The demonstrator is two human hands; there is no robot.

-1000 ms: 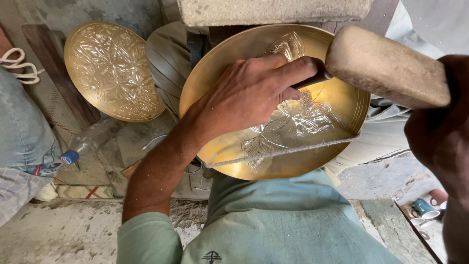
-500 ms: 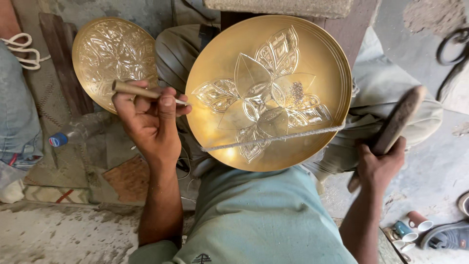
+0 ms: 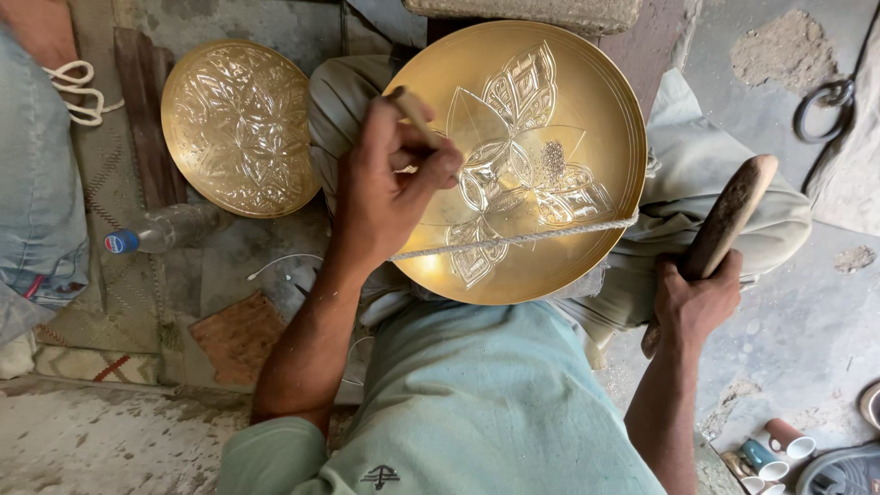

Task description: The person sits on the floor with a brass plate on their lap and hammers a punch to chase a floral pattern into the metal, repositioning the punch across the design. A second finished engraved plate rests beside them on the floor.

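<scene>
The left hand (image 3: 390, 188) has swung from 9 o'clock of the brass tray (image 3: 518, 160) onto its engraved face, fingers clamped on 1 chisel (image 3: 414, 112). The right hand (image 3: 694, 302), at 4 o'clock, grips 1 wooden mallet (image 3: 724, 225). 1 of 2 trays, the finished tray (image 3: 240, 126), lies at 9 o'clock.

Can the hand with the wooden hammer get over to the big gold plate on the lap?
Probably yes. The right hand holds the wooden mallet just beside the brass plate, with nothing between them. Only the left hand, with its chisel, covers the plate's other side.

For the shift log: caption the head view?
Left hand sets chisel on engraved brass plate; right hand holds wooden mallet aside.
</scene>
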